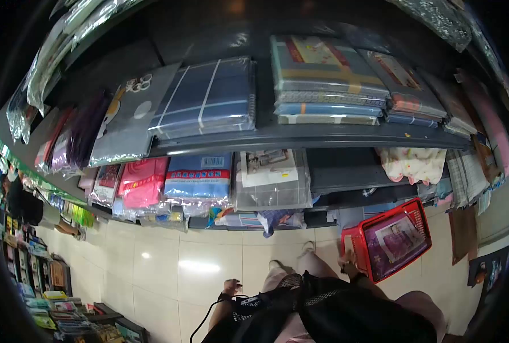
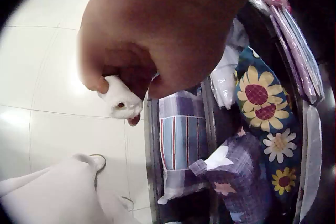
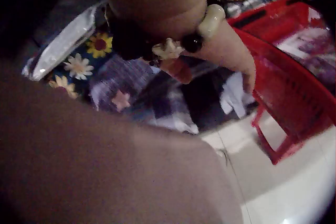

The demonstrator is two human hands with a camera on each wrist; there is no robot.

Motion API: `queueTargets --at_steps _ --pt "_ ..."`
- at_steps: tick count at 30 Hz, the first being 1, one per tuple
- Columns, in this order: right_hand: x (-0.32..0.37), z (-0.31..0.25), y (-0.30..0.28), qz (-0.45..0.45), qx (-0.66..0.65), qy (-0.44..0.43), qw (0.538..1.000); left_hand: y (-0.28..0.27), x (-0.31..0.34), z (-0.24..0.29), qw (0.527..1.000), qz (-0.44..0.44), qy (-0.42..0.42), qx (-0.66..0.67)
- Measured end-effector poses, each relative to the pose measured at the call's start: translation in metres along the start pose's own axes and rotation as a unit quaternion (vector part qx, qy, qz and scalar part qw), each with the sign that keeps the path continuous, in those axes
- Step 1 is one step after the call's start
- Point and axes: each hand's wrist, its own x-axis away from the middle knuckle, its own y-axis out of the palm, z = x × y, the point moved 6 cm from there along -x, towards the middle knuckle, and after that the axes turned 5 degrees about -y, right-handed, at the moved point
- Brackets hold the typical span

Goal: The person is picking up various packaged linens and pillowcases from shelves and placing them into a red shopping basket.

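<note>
In the left wrist view my left hand (image 2: 157,29) has its fingers curled round a small white soft roll (image 2: 119,98). In the head view the left hand hangs low over the floor, left of the legs. My right hand (image 1: 348,262), with a beaded bracelet (image 3: 178,45) at the wrist, hangs loosely at the near left edge of a red shopping basket (image 1: 360,257). Inside the basket lies a purple clear-wrapped package (image 1: 394,235) with a picture label. A small white piece (image 3: 235,95) shows by the right fingertips in the right wrist view.
A dark shelf (image 1: 208,140) ahead carries clear-wrapped bedding sets, including a navy one (image 1: 206,100) and a grey one (image 1: 274,183). Below are a pink package (image 1: 143,180) and a flower-print cloth (image 2: 265,108). Pale tiled floor (image 1: 168,268) lies underfoot. Another person (image 1: 28,200) is far left.
</note>
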Motion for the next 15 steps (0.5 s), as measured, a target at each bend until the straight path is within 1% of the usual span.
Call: queueTargets --at_steps 1,2,3,4,5,6,7,8,9,10,12,13,14,15 --pt "-0.029 -0.008 0.002 0.040 -0.044 -0.069 0.996 0.003 0.010 0.011 0.981 -0.009 -0.080 0.174" --pt "-0.024 -0.083 -0.003 0.144 0.145 -0.168 0.964 0.005 0.016 0.021 0.976 0.010 -0.109 0.187" --pt "-0.003 -0.172 -0.004 0.282 0.337 -0.211 0.873 0.005 0.026 0.032 0.980 0.024 -0.090 0.176" --pt "0.022 -0.242 0.001 0.248 0.242 -0.288 0.893 0.005 0.023 0.036 0.979 0.023 -0.088 0.180" --pt "0.032 -0.293 0.008 0.189 0.192 -0.267 0.925 0.006 0.021 0.040 0.979 0.022 -0.085 0.185" --pt "0.016 -0.315 0.014 0.234 0.166 -0.377 0.881 0.005 0.024 0.046 0.980 0.021 -0.089 0.176" --pt "0.016 -0.340 0.021 0.240 0.182 -0.344 0.889 0.005 0.028 0.049 0.981 0.020 -0.093 0.167" --pt "0.003 -0.359 0.030 0.210 0.184 -0.299 0.912 0.001 0.023 0.048 0.981 0.011 -0.112 0.156" --pt "-0.007 -0.373 0.039 0.180 0.185 -0.253 0.932 -0.003 0.019 0.052 0.984 0.007 -0.113 0.135" --pt "-0.012 -0.388 0.045 0.178 0.185 -0.253 0.933 -0.007 0.022 0.064 0.986 0.004 -0.107 0.128" --pt "-0.028 -0.393 0.060 0.095 0.158 -0.169 0.968 -0.015 0.016 0.074 0.987 -0.001 -0.092 0.132" --pt "-0.030 -0.391 0.062 0.094 0.157 -0.169 0.968 -0.018 0.012 0.082 0.987 0.004 -0.081 0.140" --pt "-0.035 -0.383 0.060 0.137 0.155 -0.172 0.963 -0.020 0.015 0.098 0.987 0.010 -0.060 0.150" --pt "-0.026 -0.389 0.056 0.179 0.153 -0.174 0.956 -0.022 0.016 0.115 0.986 0.015 -0.038 0.161"
